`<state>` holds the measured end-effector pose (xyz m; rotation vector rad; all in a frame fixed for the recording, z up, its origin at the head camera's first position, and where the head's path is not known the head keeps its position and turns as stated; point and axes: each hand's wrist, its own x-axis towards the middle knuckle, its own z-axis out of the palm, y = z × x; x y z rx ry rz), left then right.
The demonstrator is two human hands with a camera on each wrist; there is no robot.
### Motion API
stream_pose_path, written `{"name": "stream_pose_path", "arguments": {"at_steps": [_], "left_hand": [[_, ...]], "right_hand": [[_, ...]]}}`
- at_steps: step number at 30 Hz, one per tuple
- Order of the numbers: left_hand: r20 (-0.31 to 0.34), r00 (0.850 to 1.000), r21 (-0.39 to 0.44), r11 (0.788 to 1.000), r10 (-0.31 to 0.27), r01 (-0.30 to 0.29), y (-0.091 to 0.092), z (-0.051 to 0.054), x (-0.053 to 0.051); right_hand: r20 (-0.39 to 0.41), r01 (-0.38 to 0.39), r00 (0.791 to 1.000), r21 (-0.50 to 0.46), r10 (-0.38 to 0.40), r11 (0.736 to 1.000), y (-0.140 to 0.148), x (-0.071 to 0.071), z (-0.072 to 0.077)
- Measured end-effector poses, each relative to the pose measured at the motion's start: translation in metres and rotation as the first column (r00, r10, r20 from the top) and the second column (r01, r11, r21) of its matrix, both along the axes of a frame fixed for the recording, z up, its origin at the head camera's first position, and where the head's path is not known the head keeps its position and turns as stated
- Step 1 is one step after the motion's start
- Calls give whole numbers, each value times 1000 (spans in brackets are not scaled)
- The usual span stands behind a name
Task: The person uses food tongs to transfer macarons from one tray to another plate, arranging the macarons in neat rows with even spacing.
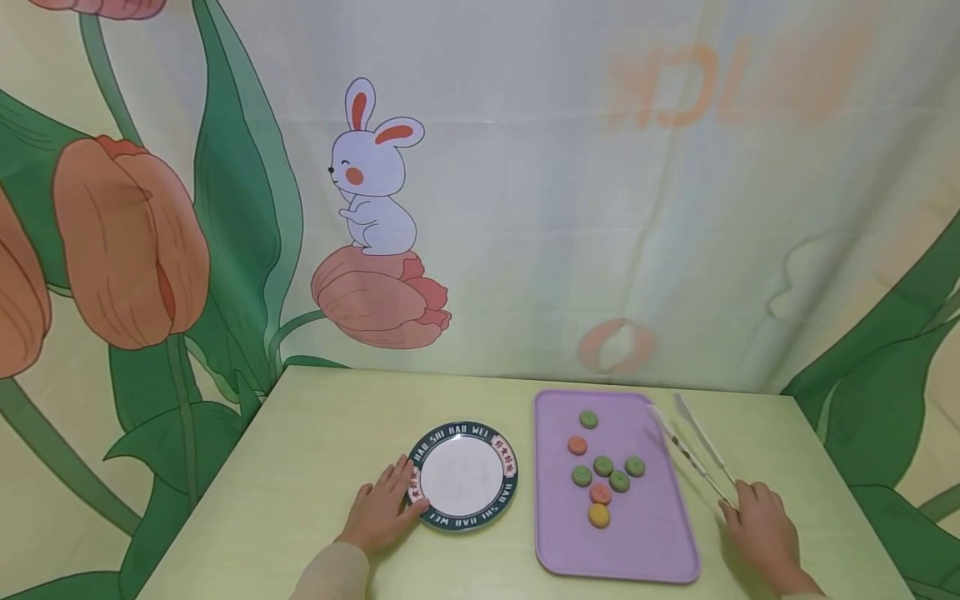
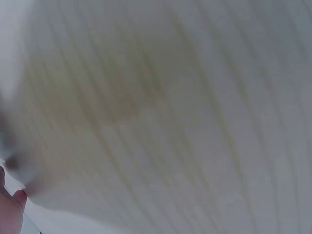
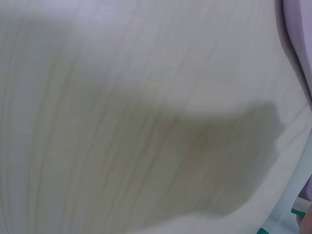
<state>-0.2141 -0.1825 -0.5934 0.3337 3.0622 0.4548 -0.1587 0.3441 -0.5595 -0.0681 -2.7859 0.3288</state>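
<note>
Round white plate with a dark green, white-lettered rim (image 1: pixel 462 475) is lying flat near the middle of a pale yellow-green table with faint wood grain (image 1: pixel 300 458). Going left to right, large orange tulips with green leaves (image 1: pixel 131 246) are filling the left side of a pale fabric backdrop (image 1: pixel 525 208), and a white cartoon rabbit with orange-lined ears (image 1: pixel 378 183) is sitting on a printed tulip. Below the rabbit, a person's left hand (image 1: pixel 382 512) is reaching from a light sleeve (image 1: pixel 333 571) and touching the plate's left rim, its thumb and fingers spreading apart. Just to the right of the plate, a purple rectangular tray with rounded corners (image 1: pixel 562 542) is holding small round discs: five green ones (image 1: pixel 603 466), two pinkish-orange ones (image 1: pixel 577 445) and a yellow one (image 1: pixel 599 515) that is lying nearest the person. At the tray's right edge, slim pale tongs with brown marks on one arm (image 1: pixel 681 447) are slanting up and leftward, their tips standing apart; one tip is overlapping the tray's upper right edge in the head view. At far right, the right hand (image 1: pixel 763 529) is gripping the lower end of the tongs, well apart from the left hand. Both wrist views are showing mainly shadowed tabletop, with only a bit of each hand appearing at the edge.
</note>
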Motion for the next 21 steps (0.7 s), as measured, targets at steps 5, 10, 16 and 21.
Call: {"name": "stream_pose_path", "arguments": {"at_steps": [5, 10, 16, 21], "left_hand": [[-10, 1000, 0, 1000, -6, 6, -1, -1, 0], [-11, 1000, -2, 1000, -8, 8, -2, 0, 0], [-5, 1000, -6, 1000, -8, 8, 0, 2, 0], [1, 1000, -5, 1000, -5, 5, 1, 1, 0]], "right_hand": [[-18, -23, 1000, 18, 24, 1000, -3, -2, 2], [-3, -59, 998, 40, 59, 997, -5, -4, 6], [29, -70, 997, 40, 69, 997, -8, -4, 11], [43, -104, 994, 51, 101, 993, -10, -8, 16]]}}
